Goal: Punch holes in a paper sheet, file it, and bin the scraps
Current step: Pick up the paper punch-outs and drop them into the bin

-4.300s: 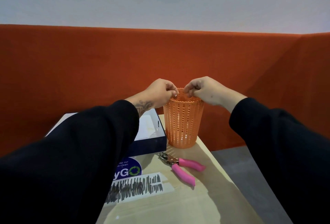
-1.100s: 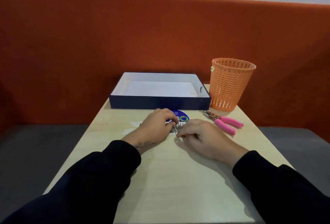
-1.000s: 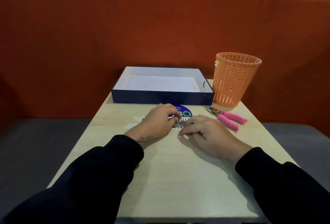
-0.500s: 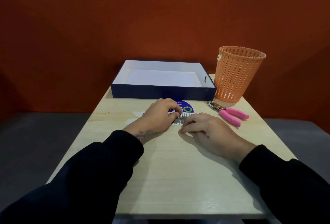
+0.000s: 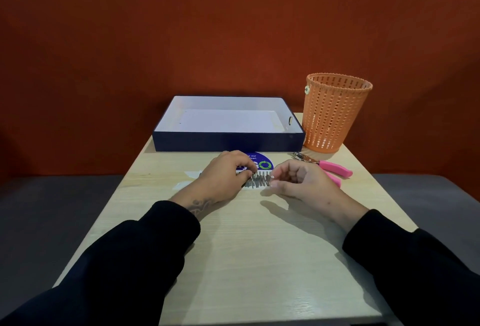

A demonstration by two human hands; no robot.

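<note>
A: The left hand [image 5: 223, 177] presses curled fingertips on the surface [image 5: 259, 247]; whether its grip has a scrap I cannot tell.

B: The right hand [image 5: 298, 182]?

A: Its thumb-and-forefinger grip is closed on a tiny white scrap [image 5: 272, 177]. The sheet [image 5: 228, 120] already lies in the blue box [image 5: 228, 141].

B: Then pinch lightly and release only above the orange bin [image 5: 335, 115], far right.

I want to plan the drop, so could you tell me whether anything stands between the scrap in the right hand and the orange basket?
Nothing visible blocks it. The right hand pinches a tiny white paper scrap above the table; the pink hole punch lies flat below the path, and the orange basket stands open-topped.
</note>
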